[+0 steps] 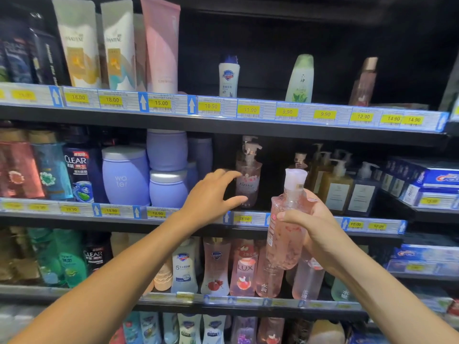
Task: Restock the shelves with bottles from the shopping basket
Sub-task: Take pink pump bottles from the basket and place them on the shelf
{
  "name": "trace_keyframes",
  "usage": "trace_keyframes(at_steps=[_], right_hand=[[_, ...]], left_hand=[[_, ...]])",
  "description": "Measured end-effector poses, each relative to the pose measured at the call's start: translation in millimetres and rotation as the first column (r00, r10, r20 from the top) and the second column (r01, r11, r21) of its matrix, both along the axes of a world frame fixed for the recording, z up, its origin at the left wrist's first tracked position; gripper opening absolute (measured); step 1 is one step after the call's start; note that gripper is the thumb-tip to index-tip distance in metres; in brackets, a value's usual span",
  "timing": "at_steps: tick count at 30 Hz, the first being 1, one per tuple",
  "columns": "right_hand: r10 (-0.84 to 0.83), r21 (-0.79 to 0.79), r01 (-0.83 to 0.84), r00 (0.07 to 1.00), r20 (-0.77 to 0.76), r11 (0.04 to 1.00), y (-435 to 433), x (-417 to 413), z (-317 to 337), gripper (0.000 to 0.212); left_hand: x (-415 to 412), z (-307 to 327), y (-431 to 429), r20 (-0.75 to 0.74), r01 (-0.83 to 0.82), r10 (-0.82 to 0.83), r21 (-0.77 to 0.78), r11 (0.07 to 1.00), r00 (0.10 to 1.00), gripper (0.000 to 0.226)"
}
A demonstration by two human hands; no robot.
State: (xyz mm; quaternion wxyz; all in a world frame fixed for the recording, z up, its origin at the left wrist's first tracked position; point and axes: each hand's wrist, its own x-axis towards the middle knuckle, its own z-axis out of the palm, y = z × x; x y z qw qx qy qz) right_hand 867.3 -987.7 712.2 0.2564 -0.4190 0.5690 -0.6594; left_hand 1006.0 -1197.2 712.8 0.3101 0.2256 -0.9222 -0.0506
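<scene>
Pink bottle (285, 234) — in right fingers (290, 216), aloft

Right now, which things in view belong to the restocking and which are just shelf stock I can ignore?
In the job:
pink pump bottle, gripped by the right hand
left hand, open, beside the pink Kirstie bottle
middle shelf

Just stock:
purple jars
Pantene tubes
Clear shampoo
toothpaste boxes
</scene>
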Motion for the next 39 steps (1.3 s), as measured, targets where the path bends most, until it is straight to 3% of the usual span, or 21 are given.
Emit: trace_keyframes(at_steps=[6, 9, 12, 14, 16, 19, 25, 28, 31, 39], right_hand=[[-0.062, -0.070, 0.058, 0.997, -0.051, 0.996, -16.5, 6.0, 14.7, 0.065], [-0.153, -0.107, 0.142, 0.982, -0.107, 0.984, -26.6, 13.6, 25.9, 0.061], [-0.205, -0.112, 0.188, 0.963, -0.172, 0.976, -36.3, 22.0, 30.8, 0.072], [-0.165, -0.126, 0.147, 0.976, -0.144, 0.981, -40.0, 29.6, 34.3, 0.073], [-0.008, -0.190, 0.006, 1.000, -0.010, 0.982, -41.7, 34.0, 39.9, 0.057], [0.168, -0.231, -0.154, 0.985, 0.040, 0.961, -36.4, 35.8, 46.4, 0.043], [0.200, -0.142, -0.204, 0.979, -0.045, 0.969, -36.8, 14.5, 44.0, 0.069], [0.137, -0.096, -0.161, 0.966, -0.220, 0.982, -32.1, 9.8, 48.4, 0.058], [-0.042, -0.107, -0.010, 0.877, -0.478, 0.994, -34.9, 5.1, 47.4, 0.062], [-0.160, -0.132, 0.100, 0.788, -0.595, 0.986, -49.4, -10.1, 40.3, 0.067]], left_hand=[[16.8, -17.9, 52.1, -0.368, 0.323, -0.242, 0.176, 0.930, 0.898, 0.017], [18.7, -24.5, 76.5, -0.394, 0.402, -0.295, 0.222, 0.888, 0.870, 0.034], [18.0, -29.8, 89.0, -0.392, 0.376, -0.257, 0.265, 0.888, 0.883, 0.064], [15.9, -27.3, 91.0, -0.403, 0.364, -0.229, 0.298, 0.883, 0.886, 0.077], [14.0, -21.8, 88.4, -0.435, 0.364, -0.211, 0.306, 0.880, 0.875, 0.082], [13.4, -13.6, 81.0, -0.450, 0.335, -0.182, 0.287, 0.897, 0.874, 0.083], [12.6, 1.0, 52.4, -0.481, 0.370, -0.185, 0.323, 0.871, 0.857, 0.061], [11.8, 7.4, 41.2, -0.492, 0.435, -0.223, 0.371, 0.820, 0.841, 0.059], [7.2, 10.7, 35.6, -0.491, 0.458, -0.245, 0.377, 0.805, 0.836, 0.059], [-7.5, 13.5, 22.7, -0.390, 0.287, -0.171, 0.261, 0.922, 0.905, 0.061]])
